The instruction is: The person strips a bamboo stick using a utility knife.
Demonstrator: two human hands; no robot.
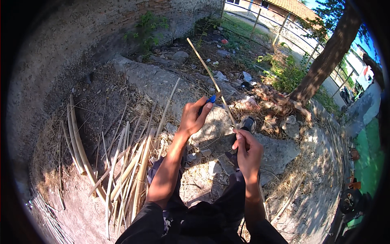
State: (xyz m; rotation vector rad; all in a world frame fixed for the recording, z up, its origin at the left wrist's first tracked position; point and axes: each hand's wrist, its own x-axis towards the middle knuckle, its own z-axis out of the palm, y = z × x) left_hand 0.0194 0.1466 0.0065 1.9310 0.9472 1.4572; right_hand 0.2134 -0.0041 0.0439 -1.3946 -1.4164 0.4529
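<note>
My left hand [191,118] is closed around the blue handle of a knife [211,99]. Its short brownish blade lies against, or very close to, a long thin bamboo strip [205,66]; I cannot tell if they touch. The near end of that strip is pinched between the thumb and fingers of my right hand [248,151]. From there it slants up and away to the left, its far end in the air. Below my hands are my dark-clad legs and a dark shoe [248,123].
A pile of split bamboo strips [129,175] lies on the ground at my left, beside a few curved poles [76,138]. Ahead are a low concrete ledge [150,79] and scattered litter. A tree trunk [325,61] leans at the right, and a wall [61,53] rises at the left.
</note>
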